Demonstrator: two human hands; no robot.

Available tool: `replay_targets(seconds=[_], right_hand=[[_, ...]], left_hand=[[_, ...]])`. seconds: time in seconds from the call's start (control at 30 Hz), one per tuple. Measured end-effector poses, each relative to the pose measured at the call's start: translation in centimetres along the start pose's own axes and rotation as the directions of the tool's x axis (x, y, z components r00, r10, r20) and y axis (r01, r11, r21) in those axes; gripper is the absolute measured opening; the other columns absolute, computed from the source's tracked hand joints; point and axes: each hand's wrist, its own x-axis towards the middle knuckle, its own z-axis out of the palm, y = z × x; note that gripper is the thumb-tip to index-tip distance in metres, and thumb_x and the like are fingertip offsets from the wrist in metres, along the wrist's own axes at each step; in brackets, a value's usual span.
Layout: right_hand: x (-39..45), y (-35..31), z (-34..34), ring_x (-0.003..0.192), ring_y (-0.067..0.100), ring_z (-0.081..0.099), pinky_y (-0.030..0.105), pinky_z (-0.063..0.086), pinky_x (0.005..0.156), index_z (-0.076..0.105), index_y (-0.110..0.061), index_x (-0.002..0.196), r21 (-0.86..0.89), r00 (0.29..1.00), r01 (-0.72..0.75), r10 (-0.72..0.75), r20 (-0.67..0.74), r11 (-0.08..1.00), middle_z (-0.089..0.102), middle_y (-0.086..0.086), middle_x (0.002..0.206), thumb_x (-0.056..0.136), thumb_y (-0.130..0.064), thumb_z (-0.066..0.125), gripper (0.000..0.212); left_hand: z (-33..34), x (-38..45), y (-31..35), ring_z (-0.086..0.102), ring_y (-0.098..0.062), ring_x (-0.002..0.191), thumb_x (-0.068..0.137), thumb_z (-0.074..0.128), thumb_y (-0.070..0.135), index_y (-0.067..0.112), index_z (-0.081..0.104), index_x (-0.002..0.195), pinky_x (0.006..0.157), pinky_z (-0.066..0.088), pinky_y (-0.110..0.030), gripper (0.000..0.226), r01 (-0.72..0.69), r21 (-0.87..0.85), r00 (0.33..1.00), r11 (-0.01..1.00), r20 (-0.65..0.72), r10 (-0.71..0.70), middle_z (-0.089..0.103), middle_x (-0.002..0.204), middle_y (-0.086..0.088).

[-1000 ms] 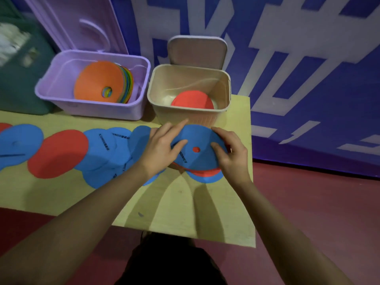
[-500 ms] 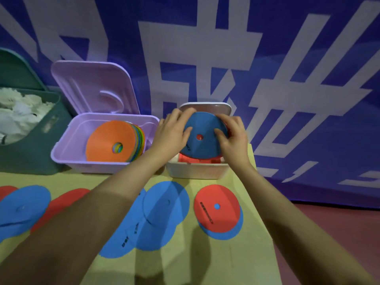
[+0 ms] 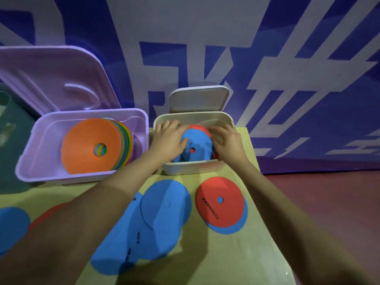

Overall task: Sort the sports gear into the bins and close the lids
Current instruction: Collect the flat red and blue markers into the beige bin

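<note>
Both hands reach inside the beige bin point(image 3: 191, 167), whose lid point(image 3: 199, 98) stands open behind it. My left hand point(image 3: 167, 138) and my right hand point(image 3: 227, 139) press on a bent blue disc point(image 3: 197, 149) that lies over a red disc point(image 3: 200, 128) in the bin. The purple bin point(image 3: 26, 161) to the left, lid point(image 3: 49, 79) up, holds a leaning stack of coloured cones with an orange one point(image 3: 86, 147) in front. On the table lie a red disc point(image 3: 218, 200) over a blue one, and several overlapping blue discs point(image 3: 164, 210).
The yellow table point(image 3: 230, 258) ends just right of the beige bin; red floor point(image 3: 329, 202) lies beyond. A blue and white wall point(image 3: 267, 58) stands right behind the bins. A dark green bin point(image 3: 12, 130) sits at the far left. More blue and red discs point(image 3: 12, 225) lie at the left edge.
Both hands lifted the blue disc from the table's right end, carried it above the beige bin, and now have it down inside, bent. The view moved closer to the bins.
</note>
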Motion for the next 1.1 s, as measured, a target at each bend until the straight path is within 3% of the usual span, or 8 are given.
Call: replay_targets(seconds=[0.2,0.3,0.43,0.53,0.6,0.73,0.97,1.1], right_hand=[[-5.8,-2.0,-3.0,0.085,0.015,0.057,0.032,0.048,0.074,0.065,-0.01,0.109,0.161,0.985,0.135,-0.114,-0.132,0.978,0.062,0.001,0.095,0.089,-0.015,0.052,0.025],[-9.7,-0.9,-2.4,0.078,0.013,0.055,0.032,0.048,0.068,0.064,-0.012,0.107,0.182,0.986,0.089,-0.06,-0.156,0.979,0.059,-0.006,0.088,0.09,-0.018,0.052,0.022],[-14.0,2.8,0.4,0.089,0.024,0.055,0.04,0.048,0.074,0.061,-0.01,0.114,0.128,0.995,-0.09,0.093,-0.019,0.988,0.06,0.006,0.097,0.087,-0.033,0.048,0.037],[-15.9,5.1,2.7,0.112,0.04,0.045,0.044,0.035,0.094,0.046,-0.008,0.132,-0.086,0.916,-0.37,0.378,0.132,0.925,0.047,0.019,0.129,0.084,-0.044,0.053,0.06],[-16.8,5.8,3.6,0.128,0.04,0.033,0.046,0.027,0.104,0.032,-0.009,0.142,-0.154,0.848,-0.484,0.505,0.161,0.862,0.032,0.021,0.145,0.087,-0.046,0.058,0.071],[-18.2,7.0,3.9,0.14,0.031,0.019,0.046,0.02,0.109,0.025,-0.018,0.146,-0.192,0.858,-0.42,0.457,0.235,0.887,0.019,0.011,0.155,0.088,-0.042,0.059,0.071],[-20.3,8.5,1.6,0.131,0.033,0.029,0.044,0.023,0.104,0.025,-0.019,0.147,-0.107,0.873,-0.407,0.421,0.246,0.907,0.028,0.007,0.149,0.084,-0.036,0.065,0.076],[-20.7,7.9,2.1,0.125,0.036,0.03,0.045,0.024,0.102,0.024,-0.016,0.146,-0.083,0.844,-0.497,0.503,0.183,0.864,0.03,0.012,0.143,0.082,-0.038,0.067,0.081]], left_hand=[[-2.4,-5.2,2.4,0.049,-0.027,0.103,0.084,0.039,0.041,0.015,0.062,0.117,0.085,0.028,-0.033,0.048,-0.083,-0.18,0.967,0.98,-0.253,0.035,0.059,0.11,-0.006],[-2.0,-9.1,3.4,0.055,-0.024,0.096,0.088,0.044,0.035,0.011,0.064,0.11,0.083,0.039,-0.034,0.038,-0.066,-0.247,0.958,0.967,-0.288,-0.008,0.06,0.103,-0.005],[1.5,-13.7,4.6,0.061,-0.028,0.084,0.089,0.041,0.036,0.01,0.066,0.103,0.07,0.052,-0.04,0.038,0.033,-0.304,0.989,0.952,-0.126,-0.074,0.062,0.095,-0.005],[4.7,-15.1,6.2,0.058,-0.031,0.1,0.086,0.035,0.044,0.013,0.063,0.114,0.083,0.045,-0.039,0.05,0.153,-0.211,0.987,0.966,0.083,-0.138,0.061,0.107,-0.007],[6.5,-15.0,7.6,0.046,-0.03,0.118,0.089,0.038,0.046,0.017,0.049,0.132,0.094,0.034,-0.036,0.053,0.216,-0.092,0.947,0.972,0.262,-0.186,0.052,0.127,-0.008],[9.2,-13.8,10.1,0.017,-0.03,0.139,0.092,0.048,0.045,0.018,0.015,0.149,0.11,0.018,-0.042,0.071,0.258,-0.028,0.86,0.966,0.463,-0.216,0.015,0.154,-0.013],[10.5,-14.5,12.6,0.027,-0.027,0.132,0.092,0.053,0.032,0.016,0.021,0.146,0.108,0.025,-0.039,0.066,0.274,-0.23,0.885,0.934,0.441,-0.151,0.031,0.144,-0.009],[10.8,-15.1,13.1,0.026,-0.029,0.13,0.09,0.055,0.029,0.012,0.019,0.146,0.108,0.026,-0.039,0.069,0.273,-0.161,0.874,0.948,0.453,-0.175,0.03,0.142,-0.011]])
